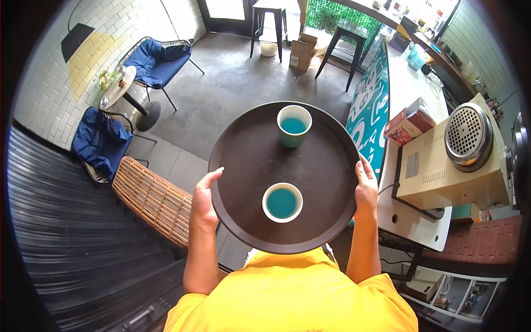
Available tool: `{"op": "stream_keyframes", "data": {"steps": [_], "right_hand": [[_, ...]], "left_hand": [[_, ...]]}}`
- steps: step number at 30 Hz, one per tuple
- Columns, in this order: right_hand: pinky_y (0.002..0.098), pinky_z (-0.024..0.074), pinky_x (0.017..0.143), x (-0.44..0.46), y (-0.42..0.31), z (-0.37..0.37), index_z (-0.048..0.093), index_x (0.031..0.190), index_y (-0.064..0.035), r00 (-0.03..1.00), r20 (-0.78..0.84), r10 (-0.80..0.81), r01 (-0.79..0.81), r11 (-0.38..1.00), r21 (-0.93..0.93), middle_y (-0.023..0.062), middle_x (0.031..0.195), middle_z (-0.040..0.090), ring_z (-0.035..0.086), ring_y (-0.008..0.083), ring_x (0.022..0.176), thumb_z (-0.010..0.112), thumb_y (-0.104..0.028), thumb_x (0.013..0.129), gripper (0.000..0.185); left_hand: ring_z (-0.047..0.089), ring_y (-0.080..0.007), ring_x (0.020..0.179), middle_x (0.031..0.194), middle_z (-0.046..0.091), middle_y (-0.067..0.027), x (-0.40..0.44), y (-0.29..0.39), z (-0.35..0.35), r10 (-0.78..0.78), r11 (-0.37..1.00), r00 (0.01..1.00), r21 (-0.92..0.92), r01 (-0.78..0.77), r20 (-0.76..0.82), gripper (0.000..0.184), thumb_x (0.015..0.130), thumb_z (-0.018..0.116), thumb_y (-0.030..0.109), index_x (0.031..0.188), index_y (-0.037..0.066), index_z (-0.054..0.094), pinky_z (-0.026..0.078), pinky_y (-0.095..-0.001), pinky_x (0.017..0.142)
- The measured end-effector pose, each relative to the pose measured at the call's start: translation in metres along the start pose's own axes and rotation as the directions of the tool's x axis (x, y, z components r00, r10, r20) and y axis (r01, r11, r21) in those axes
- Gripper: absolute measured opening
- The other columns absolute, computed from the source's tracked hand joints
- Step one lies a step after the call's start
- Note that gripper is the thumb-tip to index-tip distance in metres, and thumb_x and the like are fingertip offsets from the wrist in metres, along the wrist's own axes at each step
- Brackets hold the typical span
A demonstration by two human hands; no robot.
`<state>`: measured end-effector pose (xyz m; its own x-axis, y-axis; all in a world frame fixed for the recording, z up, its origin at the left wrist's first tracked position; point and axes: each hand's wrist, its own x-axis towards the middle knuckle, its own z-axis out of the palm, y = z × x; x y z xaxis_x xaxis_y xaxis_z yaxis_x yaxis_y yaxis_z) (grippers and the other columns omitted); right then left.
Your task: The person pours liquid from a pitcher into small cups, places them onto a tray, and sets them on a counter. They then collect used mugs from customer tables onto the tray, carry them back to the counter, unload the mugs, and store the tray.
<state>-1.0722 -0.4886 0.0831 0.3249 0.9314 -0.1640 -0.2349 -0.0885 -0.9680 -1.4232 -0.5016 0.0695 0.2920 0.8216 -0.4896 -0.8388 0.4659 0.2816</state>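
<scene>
A round dark brown tray (238, 166) is held up in front of my chest. My left hand (206, 193) grips its left edge, thumb on the rim and the other fingers hidden underneath. On the opposite edge, my right hand (365, 187) holds the rim in the same way. Two cups stand upright on the tray, neither touched by a hand. The farther one (293, 136) is greenish outside and pale inside, with blue-green at its bottom. The nearer cup (300, 206) is seen from above and shows the same blue-green inside.
A white counter (412, 91) with a beige machine (426, 166) and a red box (406, 126) stands at the right. Blue-cushioned chairs (160, 66), a small round table (119, 88) and a rattan bench (152, 193) are at the left. Black stools (343, 41) stand ahead.
</scene>
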Motion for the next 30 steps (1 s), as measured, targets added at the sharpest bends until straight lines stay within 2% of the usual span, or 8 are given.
{"op": "stream_keyframes", "data": {"steps": [2,4,5,10,13,24,28,30], "right_hand": [[0.0254,0.0459,0.096,0.024,0.009,0.003,0.054,0.134,-0.0016,0.999,0.007,0.032,-0.033,0.993,0.117,0.0076,0.123,0.063,0.059,0.0146,0.111,0.049,-0.019,0.104,0.035],[0.0253,0.0469,0.095,0.051,0.015,0.009,0.054,0.134,-0.0011,0.999,0.020,-0.043,0.043,0.999,0.023,0.0076,0.122,0.063,0.060,0.0144,0.110,0.048,-0.017,0.104,0.034],[0.0258,0.0472,0.095,0.065,0.018,0.013,0.054,0.134,-0.0008,0.999,0.037,-0.023,0.018,0.992,0.126,0.0078,0.122,0.064,0.060,0.0147,0.110,0.048,-0.017,0.104,0.034],[0.0258,0.0457,0.097,0.156,0.016,0.028,0.054,0.134,-0.0014,0.997,0.021,-0.070,0.069,0.995,0.069,0.0069,0.122,0.063,0.059,0.0143,0.110,0.050,-0.017,0.103,0.035],[0.0252,0.0450,0.096,0.224,-0.004,0.041,0.053,0.135,-0.0020,0.995,0.040,-0.093,0.091,0.995,0.041,0.0059,0.121,0.063,0.059,0.0136,0.109,0.052,-0.018,0.102,0.036],[0.0247,0.0455,0.093,0.448,-0.088,0.106,0.047,0.139,-0.0028,0.983,0.183,-0.013,0.014,1.000,-0.004,0.0069,0.121,0.062,0.058,0.0130,0.108,0.063,-0.024,0.096,0.050],[0.0287,0.0449,0.096,0.535,-0.099,0.143,0.051,0.135,-0.0005,0.984,0.142,-0.104,0.138,0.955,-0.262,0.0111,0.120,0.063,0.060,0.0180,0.110,0.065,-0.026,0.094,0.051],[0.0344,0.0438,0.100,0.583,-0.102,0.165,0.054,0.133,-0.0010,0.849,0.109,-0.517,0.439,0.576,-0.690,0.0157,0.119,0.064,0.061,0.0254,0.111,0.069,-0.029,0.090,0.053]], "left_hand": [[0.066,-0.0284,0.103,0.114,0.068,-0.0141,0.020,0.010,0.002,-0.039,0.998,0.999,0.055,0.038,0.015,0.034,0.095,0.052,0.024,0.117,-0.001,0.062,0.052,-0.0418,0.095],[0.066,-0.0288,0.104,0.115,0.068,-0.0147,0.044,0.021,0.004,-0.074,0.996,0.996,0.052,0.071,0.056,0.035,0.096,0.051,0.023,0.118,-0.001,0.062,0.052,-0.0422,0.095],[0.065,-0.0291,0.104,0.116,0.068,-0.0151,0.059,0.025,0.007,-0.072,0.995,0.997,0.070,0.069,0.034,0.035,0.096,0.050,0.023,0.118,-0.002,0.062,0.052,-0.0423,0.095],[0.066,-0.0297,0.105,0.118,0.067,-0.0166,0.144,0.048,0.053,-0.078,0.992,0.996,0.100,0.073,0.047,0.037,0.100,0.043,0.022,0.121,-0.003,0.059,0.051,-0.0424,0.097],[0.064,-0.0314,0.108,0.121,0.065,-0.0171,0.212,0.066,0.075,-0.003,0.989,1.000,0.148,0.002,0.009,0.039,0.102,0.040,0.024,0.123,-0.003,0.058,0.050,-0.0430,0.098],[0.067,-0.0312,0.105,0.116,0.068,-0.0175,0.388,0.161,0.191,-0.011,0.997,0.999,0.080,0.007,0.048,0.036,0.099,0.044,0.023,0.118,-0.003,0.061,0.051,-0.0439,0.097],[0.066,-0.0319,0.106,0.117,0.067,-0.0184,0.460,0.205,0.208,0.005,0.999,0.999,0.051,-0.007,0.045,0.037,0.099,0.045,0.024,0.119,-0.003,0.061,0.051,-0.0449,0.098],[0.064,-0.0330,0.109,0.120,0.066,-0.0182,0.502,0.234,0.211,-0.011,0.998,0.998,0.064,0.008,0.054,0.039,0.099,0.044,0.025,0.121,-0.003,0.060,0.049,-0.0459,0.099]]}}
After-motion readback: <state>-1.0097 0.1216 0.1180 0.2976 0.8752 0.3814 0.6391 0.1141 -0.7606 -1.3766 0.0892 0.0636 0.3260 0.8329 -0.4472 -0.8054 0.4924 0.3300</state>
